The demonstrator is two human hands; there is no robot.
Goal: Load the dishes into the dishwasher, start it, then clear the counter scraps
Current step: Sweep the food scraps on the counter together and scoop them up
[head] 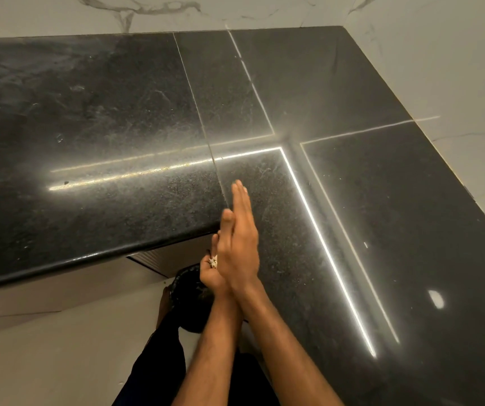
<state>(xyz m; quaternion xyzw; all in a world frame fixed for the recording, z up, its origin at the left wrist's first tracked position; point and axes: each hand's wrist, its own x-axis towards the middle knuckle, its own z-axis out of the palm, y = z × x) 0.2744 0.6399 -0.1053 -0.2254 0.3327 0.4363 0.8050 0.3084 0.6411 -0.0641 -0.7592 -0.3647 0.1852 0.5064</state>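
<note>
My right hand (240, 241) stands on its edge on the black stone table (118, 112), fingers straight and pressed together, at the table's front edge near its inner corner. My left hand (210, 273) sits against it just below that edge, cupped, its fingers curled round a small heap of pale scraps (213, 262). Beneath both hands is a dark round thing (187, 291) that I cannot make out, above the pale floor (59, 361).
</note>
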